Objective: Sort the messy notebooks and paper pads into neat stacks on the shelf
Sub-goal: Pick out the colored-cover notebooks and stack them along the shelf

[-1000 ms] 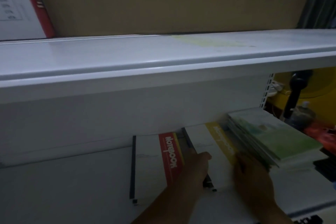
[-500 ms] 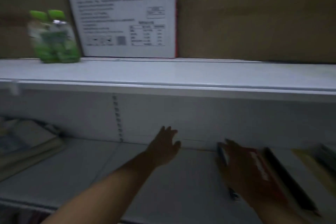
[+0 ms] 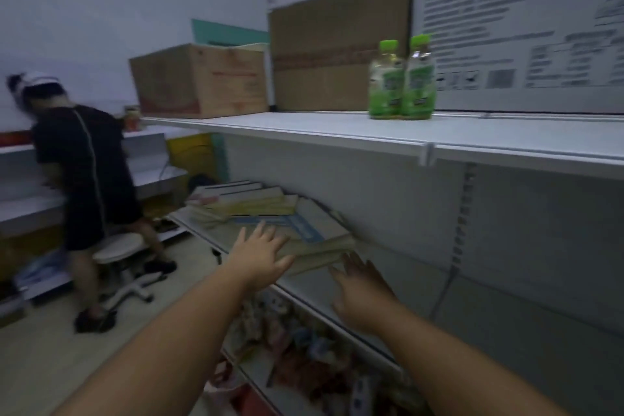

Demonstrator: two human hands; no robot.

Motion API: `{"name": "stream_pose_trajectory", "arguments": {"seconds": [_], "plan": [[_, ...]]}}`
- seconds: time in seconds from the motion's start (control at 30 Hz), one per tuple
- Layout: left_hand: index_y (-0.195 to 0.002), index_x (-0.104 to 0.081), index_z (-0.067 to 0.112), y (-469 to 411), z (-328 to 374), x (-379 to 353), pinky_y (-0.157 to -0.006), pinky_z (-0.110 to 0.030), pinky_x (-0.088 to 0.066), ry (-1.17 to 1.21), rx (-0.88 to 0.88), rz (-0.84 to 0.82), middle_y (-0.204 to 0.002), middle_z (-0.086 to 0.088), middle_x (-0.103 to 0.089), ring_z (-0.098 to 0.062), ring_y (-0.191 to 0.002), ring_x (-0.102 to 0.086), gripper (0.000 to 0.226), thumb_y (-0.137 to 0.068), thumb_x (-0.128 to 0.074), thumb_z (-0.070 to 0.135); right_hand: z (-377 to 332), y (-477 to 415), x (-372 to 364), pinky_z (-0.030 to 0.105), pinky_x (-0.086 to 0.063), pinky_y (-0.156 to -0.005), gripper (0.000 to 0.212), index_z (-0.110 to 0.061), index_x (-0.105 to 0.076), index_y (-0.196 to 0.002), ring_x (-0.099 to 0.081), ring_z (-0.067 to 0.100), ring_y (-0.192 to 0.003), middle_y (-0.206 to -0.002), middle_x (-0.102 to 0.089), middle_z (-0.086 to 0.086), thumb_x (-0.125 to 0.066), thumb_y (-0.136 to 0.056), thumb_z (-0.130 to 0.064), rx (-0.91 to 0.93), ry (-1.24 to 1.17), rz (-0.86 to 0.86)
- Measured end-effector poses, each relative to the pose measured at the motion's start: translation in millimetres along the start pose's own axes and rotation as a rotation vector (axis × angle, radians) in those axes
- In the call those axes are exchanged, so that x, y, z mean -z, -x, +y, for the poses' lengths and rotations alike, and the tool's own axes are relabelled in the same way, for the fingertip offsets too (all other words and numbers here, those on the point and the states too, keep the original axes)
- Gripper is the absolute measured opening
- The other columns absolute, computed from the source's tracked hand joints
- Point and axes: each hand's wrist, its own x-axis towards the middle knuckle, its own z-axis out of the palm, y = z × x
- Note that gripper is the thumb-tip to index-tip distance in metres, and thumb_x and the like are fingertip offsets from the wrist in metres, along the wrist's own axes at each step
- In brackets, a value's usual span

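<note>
A messy pile of notebooks and paper pads (image 3: 270,213) lies fanned out on the middle shelf (image 3: 388,273), with a blue-striped notebook (image 3: 305,230) near its top. My left hand (image 3: 260,257) is spread flat, fingers straight, at the near edge of the pile and seems to touch it. My right hand (image 3: 361,287) hovers with fingers extended just right of the pile, above the bare shelf, holding nothing.
Two green bottles (image 3: 401,81), cardboard boxes (image 3: 199,81) and a printed white board (image 3: 520,20) stand on the upper shelf (image 3: 337,132). Packaged goods (image 3: 304,358) fill the shelf below. A person in black (image 3: 84,172) stands by a white stool (image 3: 118,250) at the left.
My view has swung left, away from the red and yellow notebooks, to the messy pile. Both hands have left those notebooks and reached toward the pile.
</note>
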Motion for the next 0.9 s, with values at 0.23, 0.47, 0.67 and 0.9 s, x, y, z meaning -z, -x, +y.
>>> {"name": "stream_pose_trajectory", "arguments": {"seconds": [0.23, 0.47, 0.67, 0.9], "plan": [[-0.150, -0.020, 0.031, 11, -91, -24, -0.118, -0.046, 0.005, 0.050, 0.139, -0.002, -0.161, 0.002, 0.002, -0.017, -0.147, 0.011, 0.061, -0.096, -0.023, 0.058, -65, -67, -8, 0.045, -0.009, -0.119, 0.061, -0.024, -0.019, -0.149, 0.000, 0.026, -0.146, -0.159, -0.004, 0.006, -0.039, -0.095, -0.046, 0.115, -0.019, -0.022], [-0.150, -0.018, 0.031, -20, -141, -35, -0.118, -0.048, 0.003, 0.004, 0.166, -0.007, -0.161, 0.003, 0.000, -0.016, -0.147, 0.008, 0.060, -0.096, -0.022, 0.057, -89, -141, -18, 0.040, 0.002, -0.118, 0.062, -0.026, -0.020, -0.149, 0.006, 0.020, -0.147, -0.160, 0.000, 0.000, -0.040, -0.094, -0.048, 0.240, -0.059, 0.045], [-0.150, -0.014, 0.031, -82, -160, -27, -0.119, -0.044, 0.005, -0.009, 0.079, 0.091, -0.161, 0.003, -0.002, -0.014, -0.147, 0.008, 0.059, -0.097, -0.022, 0.055, -90, -214, -17, 0.040, 0.000, -0.119, 0.065, -0.024, -0.018, -0.150, 0.003, 0.020, -0.147, -0.160, -0.001, 0.003, -0.041, -0.094, -0.046, 0.262, -0.089, 0.160], [-0.151, -0.011, 0.031, -130, -202, -35, -0.120, -0.043, 0.006, -0.049, 0.022, 0.074, -0.161, 0.002, 0.004, -0.015, -0.147, 0.011, 0.059, -0.098, -0.021, 0.054, -101, -274, -22, 0.037, 0.007, -0.117, 0.068, -0.026, -0.010, -0.151, 0.007, 0.019, -0.147, -0.160, 0.003, 0.003, -0.040, -0.094, -0.047, 0.362, -0.092, 0.186]]}}
